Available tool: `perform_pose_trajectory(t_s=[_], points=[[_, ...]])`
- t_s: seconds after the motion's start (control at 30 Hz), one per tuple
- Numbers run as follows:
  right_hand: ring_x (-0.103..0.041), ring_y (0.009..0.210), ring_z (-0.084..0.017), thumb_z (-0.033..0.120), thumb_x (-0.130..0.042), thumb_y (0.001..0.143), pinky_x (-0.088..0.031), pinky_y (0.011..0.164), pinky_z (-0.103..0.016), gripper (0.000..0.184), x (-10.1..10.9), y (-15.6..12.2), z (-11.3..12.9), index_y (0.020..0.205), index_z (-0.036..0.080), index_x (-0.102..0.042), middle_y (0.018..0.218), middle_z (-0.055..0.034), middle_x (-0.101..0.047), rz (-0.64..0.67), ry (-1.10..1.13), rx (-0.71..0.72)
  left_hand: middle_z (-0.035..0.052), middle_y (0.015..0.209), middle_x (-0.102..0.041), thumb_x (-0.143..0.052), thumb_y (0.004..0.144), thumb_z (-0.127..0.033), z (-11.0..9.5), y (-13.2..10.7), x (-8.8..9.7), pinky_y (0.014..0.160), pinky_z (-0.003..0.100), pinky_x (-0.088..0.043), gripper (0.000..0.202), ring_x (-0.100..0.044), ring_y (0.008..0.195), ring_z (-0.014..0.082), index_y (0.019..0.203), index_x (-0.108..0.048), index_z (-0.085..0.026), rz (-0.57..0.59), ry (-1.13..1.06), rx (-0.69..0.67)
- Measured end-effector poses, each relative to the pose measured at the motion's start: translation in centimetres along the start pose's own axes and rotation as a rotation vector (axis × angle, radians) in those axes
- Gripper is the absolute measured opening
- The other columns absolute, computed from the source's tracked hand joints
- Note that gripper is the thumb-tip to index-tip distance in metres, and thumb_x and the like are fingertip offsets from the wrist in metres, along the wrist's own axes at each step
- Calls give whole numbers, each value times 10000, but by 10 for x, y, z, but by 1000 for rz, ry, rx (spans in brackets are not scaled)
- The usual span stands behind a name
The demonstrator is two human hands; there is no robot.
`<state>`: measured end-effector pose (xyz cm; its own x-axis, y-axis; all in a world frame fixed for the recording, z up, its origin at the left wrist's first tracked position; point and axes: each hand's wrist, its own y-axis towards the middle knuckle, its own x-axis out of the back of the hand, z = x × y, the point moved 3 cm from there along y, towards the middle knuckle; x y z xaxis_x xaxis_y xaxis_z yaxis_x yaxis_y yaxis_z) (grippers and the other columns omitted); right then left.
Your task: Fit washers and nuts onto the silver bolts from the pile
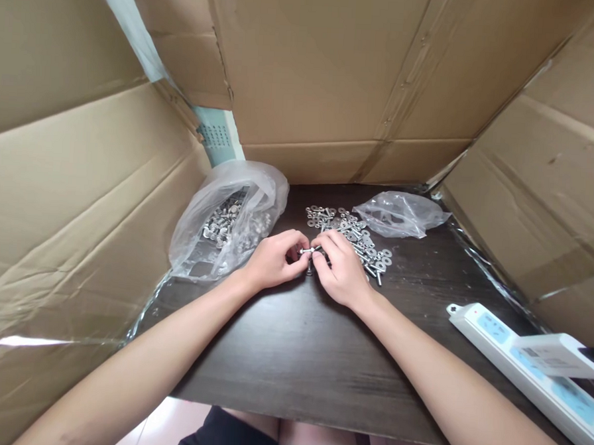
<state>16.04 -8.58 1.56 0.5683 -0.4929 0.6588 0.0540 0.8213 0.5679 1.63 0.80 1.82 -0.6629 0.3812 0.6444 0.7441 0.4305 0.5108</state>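
Observation:
My left hand (pixel 274 259) and my right hand (pixel 341 268) meet over the dark wooden table (pixel 295 342), fingers pinched together. Between their fingertips lies a small silver bolt (pixel 307 251), held from both ends. Just behind my right hand spreads a loose pile of bolts, nuts and washers (pixel 355 235). To the left of my left hand sits an open clear plastic bag of bolts (pixel 227 227).
A crumpled clear plastic bag (pixel 400 213) lies at the back right. A white power strip (pixel 533 368) rests along the table's right front. Cardboard walls (pixel 335 72) close in the table on the left, back and right.

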Motion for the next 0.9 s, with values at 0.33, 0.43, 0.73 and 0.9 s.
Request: perform_pose_trajectory(t_s=[0.33,0.43,0.73,0.9], points=[[-602,1006,-269,188,-475,995,-515,921,-451,126,-1,0,1,985,210,-599,1038,-112,-618,-4,40,29,3,821,-616,-606,919,-230,-1,0,1,669,270,-470,43,-585,685,136,944,-617,-197,2,7,-18],[-601,1012,-270,186,-480,986,-516,923,-453,122,0,0,1,989,208,-600,1047,-113,-616,-1,40,29,7,830,-621,-611,911,-230,-1,0,1,661,267,-471,42,-587,687,136,936,-617,-195,-2,2,-21],[-603,1003,-271,203,-482,994,-505,913,-456,122,0,0,0,965,209,-600,1035,-110,-623,-8,13,7,7,869,-649,-623,916,-232,1,0,0,657,261,-484,68,-610,678,126,972,-617,-195,-2,-15,5],[-595,972,-267,218,-469,1004,-493,885,-460,158,0,1,-2,904,212,-590,1007,-107,-626,-18,-4,-2,12,885,-663,-636,925,-257,1,-1,-1,654,259,-490,85,-618,673,125,983,-627,-194,-4,-17,-5]])
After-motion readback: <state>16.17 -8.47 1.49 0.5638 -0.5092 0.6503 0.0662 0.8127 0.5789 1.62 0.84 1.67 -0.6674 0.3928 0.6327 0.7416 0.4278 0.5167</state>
